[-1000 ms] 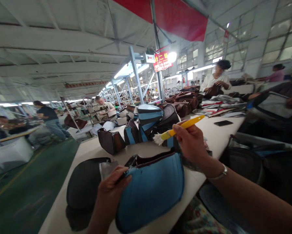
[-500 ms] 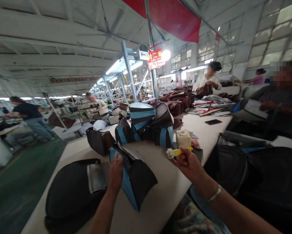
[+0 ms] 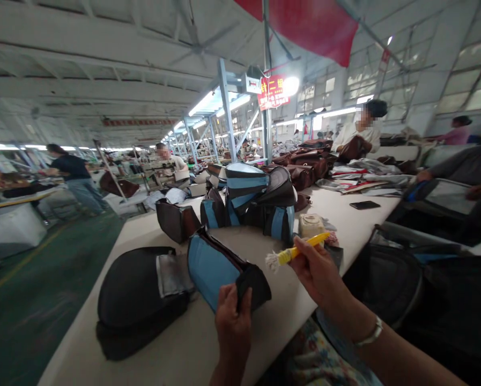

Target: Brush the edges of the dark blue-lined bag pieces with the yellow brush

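Note:
My left hand (image 3: 232, 316) grips the near black corner of a blue and black bag piece (image 3: 214, 268), holding it up on the white table (image 3: 240, 343). My right hand (image 3: 318, 271) holds a yellow-handled brush (image 3: 296, 251) with white bristles pointing left, a little above and to the right of the piece. The bristles hang apart from the fabric. A bracelet sits on my right wrist.
A black bag (image 3: 135, 300) lies left of the piece. A pile of blue-striped and black bags (image 3: 256, 201) stands behind, with a cream pot (image 3: 310, 225) beside it. A phone (image 3: 364, 205) lies farther right. Brown bags (image 3: 304, 166) and other workers are beyond.
The bag piece has been turned round; my left hand shifted from its top edge to its near right corner. My right hand raised the brush slightly.

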Motion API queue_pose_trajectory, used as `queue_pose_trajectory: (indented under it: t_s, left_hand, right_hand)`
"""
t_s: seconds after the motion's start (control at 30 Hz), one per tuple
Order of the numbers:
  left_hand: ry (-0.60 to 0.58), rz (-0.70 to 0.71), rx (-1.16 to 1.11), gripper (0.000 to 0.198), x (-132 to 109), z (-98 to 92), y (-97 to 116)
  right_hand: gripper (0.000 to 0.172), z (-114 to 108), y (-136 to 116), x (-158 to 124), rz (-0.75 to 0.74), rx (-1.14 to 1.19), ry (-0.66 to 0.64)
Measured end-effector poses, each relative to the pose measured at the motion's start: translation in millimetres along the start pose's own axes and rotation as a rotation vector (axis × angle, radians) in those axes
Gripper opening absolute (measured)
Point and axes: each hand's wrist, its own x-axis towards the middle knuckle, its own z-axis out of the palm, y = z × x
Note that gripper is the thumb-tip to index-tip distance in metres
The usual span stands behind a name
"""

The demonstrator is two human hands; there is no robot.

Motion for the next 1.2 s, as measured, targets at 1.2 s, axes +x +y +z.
queue_pose_trajectory:
  t_s: [1.2]
  left_hand:
    - [-0.341,-0.002,-0.152,0.025,17.4,-44.5,48.1]
  right_hand:
    - [0.016,16.8,-31.3,-5.7,-0.805,-1.183,-0.544]
